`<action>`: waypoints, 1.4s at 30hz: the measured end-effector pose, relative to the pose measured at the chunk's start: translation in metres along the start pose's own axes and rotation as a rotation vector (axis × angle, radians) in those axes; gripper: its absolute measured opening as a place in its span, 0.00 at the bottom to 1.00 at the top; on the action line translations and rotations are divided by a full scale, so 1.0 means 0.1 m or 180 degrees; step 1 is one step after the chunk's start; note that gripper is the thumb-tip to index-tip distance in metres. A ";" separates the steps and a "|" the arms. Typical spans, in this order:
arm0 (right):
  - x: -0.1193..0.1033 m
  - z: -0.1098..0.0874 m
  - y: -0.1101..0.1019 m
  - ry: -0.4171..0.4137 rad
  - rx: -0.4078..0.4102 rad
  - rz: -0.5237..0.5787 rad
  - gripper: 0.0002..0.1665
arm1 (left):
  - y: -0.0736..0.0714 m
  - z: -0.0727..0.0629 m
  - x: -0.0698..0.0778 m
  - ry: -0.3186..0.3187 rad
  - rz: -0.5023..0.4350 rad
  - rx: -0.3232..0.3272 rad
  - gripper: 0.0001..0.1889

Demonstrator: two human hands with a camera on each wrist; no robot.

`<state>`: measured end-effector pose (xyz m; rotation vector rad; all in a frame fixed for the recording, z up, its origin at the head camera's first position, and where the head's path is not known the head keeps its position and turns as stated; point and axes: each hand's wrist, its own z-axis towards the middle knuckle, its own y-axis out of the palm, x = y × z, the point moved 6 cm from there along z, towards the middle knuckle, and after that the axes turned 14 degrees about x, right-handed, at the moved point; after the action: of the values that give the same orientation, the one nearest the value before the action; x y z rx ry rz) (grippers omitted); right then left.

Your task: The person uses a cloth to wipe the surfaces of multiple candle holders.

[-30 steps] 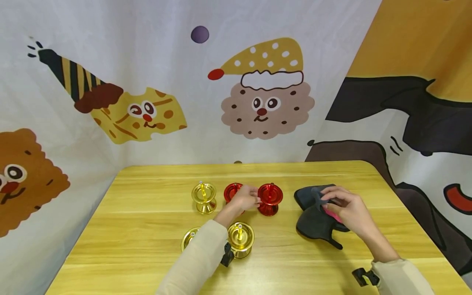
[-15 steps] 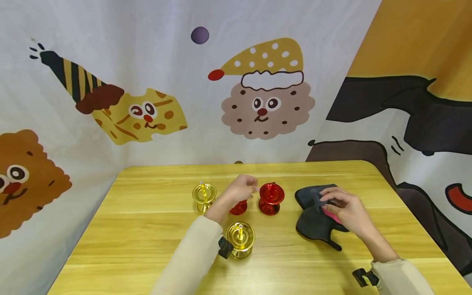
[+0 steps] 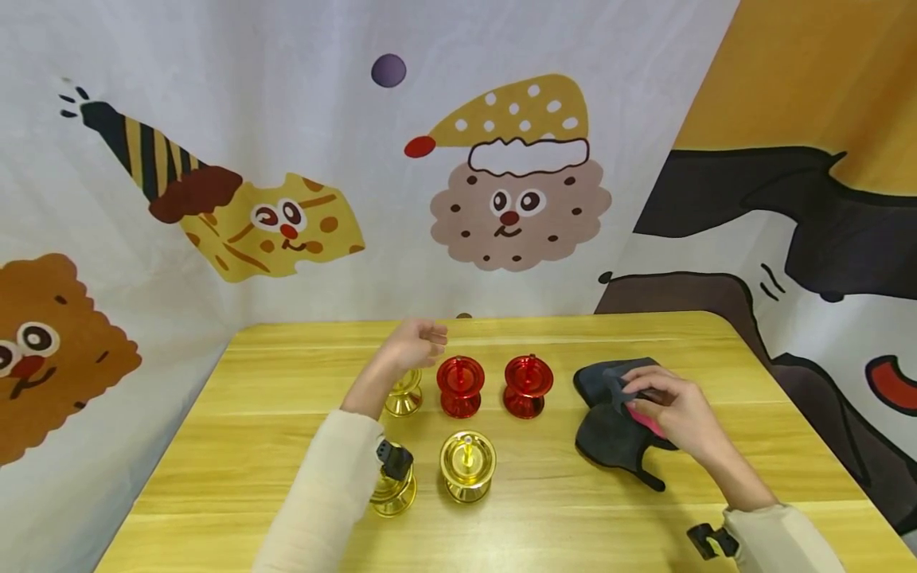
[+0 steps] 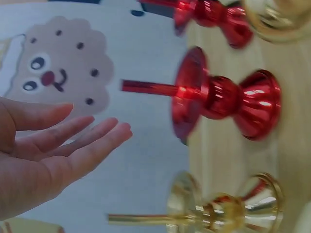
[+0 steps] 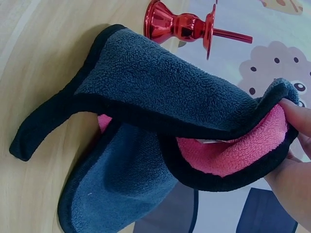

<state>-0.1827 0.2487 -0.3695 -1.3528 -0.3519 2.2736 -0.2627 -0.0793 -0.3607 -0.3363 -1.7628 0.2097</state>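
My left hand (image 3: 414, 344) hovers above the back gold candle holder (image 3: 405, 394), partly covering it; its fingers are loosely bent and hold nothing. In the left wrist view the fingers (image 4: 92, 145) stay apart from the red candle holder (image 4: 221, 97) and its upright spike. My right hand (image 3: 677, 406) pinches a raised fold of a dark blue-grey cloth (image 3: 612, 434) with black edging and a pink underside. The right wrist view shows the fold between thumb and fingers, its pink side (image 5: 233, 150) exposed. The rest of the cloth lies on the table.
Another red candle holder (image 3: 528, 386) stands between the left one and the cloth. Two gold ones, front middle (image 3: 468, 465) and front left (image 3: 396, 493), stand nearer; my left sleeve partly hides the latter. A cartoon curtain (image 3: 322, 95) hangs behind the wooden table (image 3: 559, 525).
My left hand has moved left from beside the red candle holders to above the back gold one, uncovering the left red holder. The right hand keeps its pinch on the cloth.
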 end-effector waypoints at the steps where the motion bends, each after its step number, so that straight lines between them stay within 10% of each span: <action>1: 0.00 0.00 0.00 -0.0003 -0.0007 0.0008 0.11 | 0.00 0.02 -0.05 -0.0039 0.0035 0.0001 0.21; 14: 0.02 -0.02 0.03 -0.0014 -0.0089 0.0050 0.11 | 0.13 0.15 -0.47 -0.0315 0.0323 -0.0119 0.25; 31: 0.00 -0.02 0.03 -0.0049 -0.0124 0.0081 0.12 | 0.27 0.14 -0.51 -0.0608 0.0027 -0.0217 0.20; 42: -0.02 0.00 0.01 -0.0039 -0.0141 0.0032 0.12 | 0.26 0.03 -0.25 -0.0338 -0.0075 -0.0417 0.18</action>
<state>-0.1820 0.2473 -0.3686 -1.3657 -0.4025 2.2960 -0.2582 -0.0629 -0.3933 -0.4050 -1.8893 0.0967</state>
